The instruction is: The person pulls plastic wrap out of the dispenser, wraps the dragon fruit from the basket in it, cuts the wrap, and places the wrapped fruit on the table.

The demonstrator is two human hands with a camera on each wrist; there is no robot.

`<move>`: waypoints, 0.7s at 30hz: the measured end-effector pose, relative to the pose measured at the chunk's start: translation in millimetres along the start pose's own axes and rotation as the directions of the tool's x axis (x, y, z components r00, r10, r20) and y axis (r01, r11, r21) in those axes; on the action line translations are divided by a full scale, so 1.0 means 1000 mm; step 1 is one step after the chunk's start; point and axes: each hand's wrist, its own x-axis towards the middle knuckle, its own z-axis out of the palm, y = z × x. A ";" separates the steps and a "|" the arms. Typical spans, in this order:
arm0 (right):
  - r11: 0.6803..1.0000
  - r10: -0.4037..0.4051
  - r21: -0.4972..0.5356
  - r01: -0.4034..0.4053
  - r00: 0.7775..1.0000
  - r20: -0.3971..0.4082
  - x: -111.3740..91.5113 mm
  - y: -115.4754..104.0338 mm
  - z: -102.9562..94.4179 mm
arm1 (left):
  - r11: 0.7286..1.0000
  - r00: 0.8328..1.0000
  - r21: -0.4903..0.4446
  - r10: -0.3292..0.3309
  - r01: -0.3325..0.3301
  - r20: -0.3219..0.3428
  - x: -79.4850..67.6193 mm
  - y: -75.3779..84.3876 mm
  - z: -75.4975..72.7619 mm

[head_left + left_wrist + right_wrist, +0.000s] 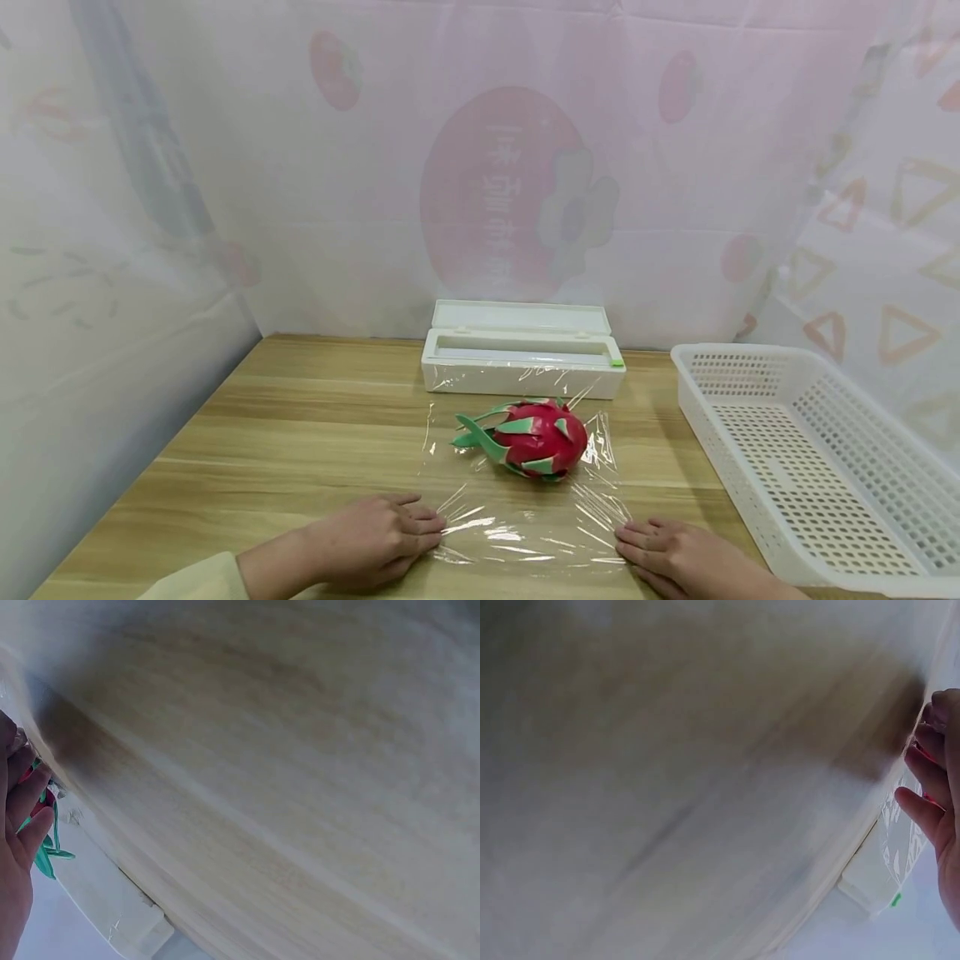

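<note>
A sheet of clear plastic wrap (517,529) stretches over the table from a white wrap dispenser box (525,379), its lid up. On the sheet lies a red dragon fruit (543,439) with green scales, its leafy end toward the left. My left hand (378,537) rests palm down, fingertips at the near left corner of the wrap. At the near right corner, the fingers of my right hand (686,558) press on the film. Creases fan out from both hands. In the wrist views, the left fingers (34,825) and right fingers (922,814) look fairly straight and slightly spread.
A white perforated plastic basket (750,508) stands at the right of the wooden table (300,417). Printed curtains (360,208) hang behind the table and along both sides. A small green tab (617,363) marks the dispenser's right end.
</note>
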 end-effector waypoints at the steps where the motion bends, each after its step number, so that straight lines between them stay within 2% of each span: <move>1: 1.000 0.004 0.006 -0.003 1.000 -0.010 0.000 0.000 0.000 | 1.000 1.000 -0.003 -0.001 0.001 -0.008 0.000 0.000 0.000; 8: 1.000 0.018 -0.003 -0.018 0.995 -0.096 0.000 -0.001 -0.005 | 1.000 0.997 -0.029 -0.009 0.007 -0.082 -0.002 -0.003 -0.006; 12: 0.998 0.069 0.012 -0.068 0.992 -0.106 -0.001 -0.001 -0.009 | 1.000 0.989 -0.010 0.004 -0.005 -0.150 0.000 -0.006 -0.008; 16: 0.991 0.129 0.043 -0.123 0.976 -0.174 -0.003 0.000 -0.012 | 1.000 0.977 0.021 0.017 -0.013 -0.212 0.002 -0.010 -0.010; 21: 0.991 0.128 -0.008 -0.136 0.952 -0.278 -0.003 0.005 -0.017 | 0.998 0.957 0.067 0.032 -0.013 -0.287 0.002 -0.015 -0.013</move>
